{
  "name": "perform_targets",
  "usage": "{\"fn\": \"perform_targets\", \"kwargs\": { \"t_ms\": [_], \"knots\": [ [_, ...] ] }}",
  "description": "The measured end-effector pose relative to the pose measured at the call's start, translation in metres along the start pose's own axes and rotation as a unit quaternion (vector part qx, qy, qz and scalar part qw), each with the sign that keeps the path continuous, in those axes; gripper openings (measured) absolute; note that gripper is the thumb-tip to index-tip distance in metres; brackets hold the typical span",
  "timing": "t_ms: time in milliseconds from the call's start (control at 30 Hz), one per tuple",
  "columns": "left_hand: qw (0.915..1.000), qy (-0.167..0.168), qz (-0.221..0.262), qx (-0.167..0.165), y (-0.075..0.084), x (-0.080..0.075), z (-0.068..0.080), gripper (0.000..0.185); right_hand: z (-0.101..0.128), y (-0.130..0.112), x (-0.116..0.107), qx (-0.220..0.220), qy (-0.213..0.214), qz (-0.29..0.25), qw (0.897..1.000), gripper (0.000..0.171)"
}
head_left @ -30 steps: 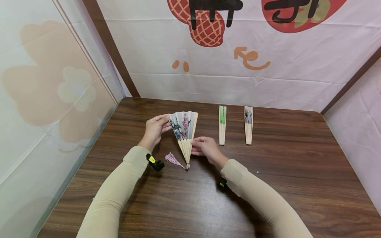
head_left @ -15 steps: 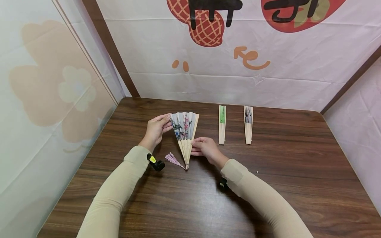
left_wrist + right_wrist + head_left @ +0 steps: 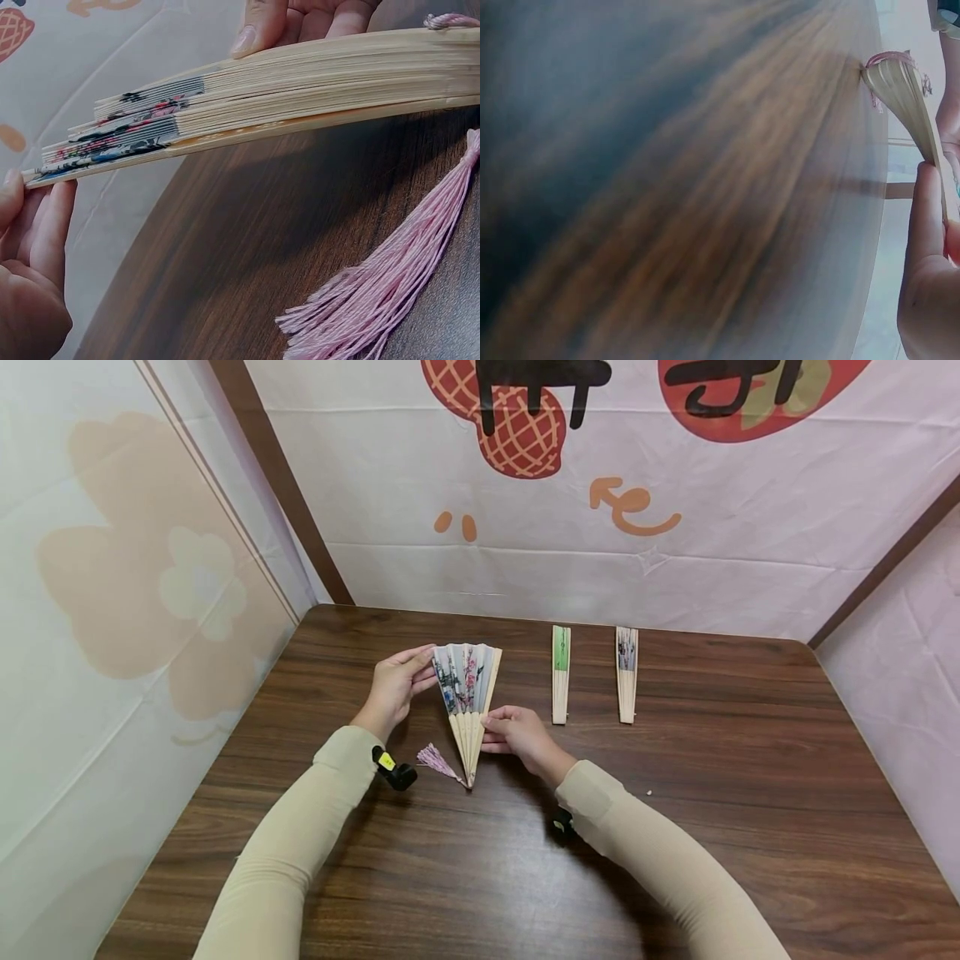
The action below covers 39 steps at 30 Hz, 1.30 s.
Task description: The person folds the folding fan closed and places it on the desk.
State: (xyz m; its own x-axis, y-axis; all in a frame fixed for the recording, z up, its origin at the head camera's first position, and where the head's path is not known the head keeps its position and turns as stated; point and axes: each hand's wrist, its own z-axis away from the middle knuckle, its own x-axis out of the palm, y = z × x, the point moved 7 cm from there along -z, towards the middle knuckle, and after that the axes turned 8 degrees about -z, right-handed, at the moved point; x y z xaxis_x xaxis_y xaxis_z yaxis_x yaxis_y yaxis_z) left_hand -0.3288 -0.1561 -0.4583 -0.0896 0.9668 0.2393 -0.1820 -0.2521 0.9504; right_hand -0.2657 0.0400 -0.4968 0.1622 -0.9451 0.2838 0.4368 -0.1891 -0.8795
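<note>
Progress: the painted fan (image 3: pixel 467 693) is spread only part way, a narrow wedge with most of its folds still bunched; the rest of the spread is left, as I judge it. It stands tilted over the table (image 3: pixel 675 827), pivot end down at 6 o'clock, leaf at 12.
Left hand (image 3: pixel 392 689): at 9 o'clock of the fan, thumb and fingertips pinching the outer left guard near its top edge.
Tassel (image 3: pixel 437 762): pink silky threads, loose and frayed at the tip, lying on the wood at 7 o'clock of the pivot, tied there by a cord.
Fan material: pale bamboo slats, thin and flat, stacked close; a pleated leaf, grey-white, painted with pink blossom and blue-black brushwork.
Right hand (image 3: pixel 517 737): at 4 o'clock of the fan, fingers curled, gripping the right guard low on the slats.
Green fan (image 3: pixel 560 675): folded shut, a slim bamboo bar, at 2 o'clock, apart from the hands.
Dark-printed fan (image 3: pixel 626 675): folded shut, further right, parallel to the green one.
Table: dark brown wood grain, smooth with a dull sheen.
</note>
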Motion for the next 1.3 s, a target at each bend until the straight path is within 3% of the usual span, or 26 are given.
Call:
{"fn": "perform_targets", "kwargs": {
  "t_ms": [367,1300],
  "knots": [
    [1.0,-0.009,0.002,-0.001,-0.0022,0.0022,-0.0005,0.015,-0.0022,0.0042,0.0009,0.007,-0.005,-0.008,1.0,0.005],
    [0.9992,0.008,-0.038,0.0,-0.0019,0.0043,0.0003,0.017,-0.0005,0.0052,0.0029,0.02,-0.009,-0.013,1.0,0.005]
  ]
}}
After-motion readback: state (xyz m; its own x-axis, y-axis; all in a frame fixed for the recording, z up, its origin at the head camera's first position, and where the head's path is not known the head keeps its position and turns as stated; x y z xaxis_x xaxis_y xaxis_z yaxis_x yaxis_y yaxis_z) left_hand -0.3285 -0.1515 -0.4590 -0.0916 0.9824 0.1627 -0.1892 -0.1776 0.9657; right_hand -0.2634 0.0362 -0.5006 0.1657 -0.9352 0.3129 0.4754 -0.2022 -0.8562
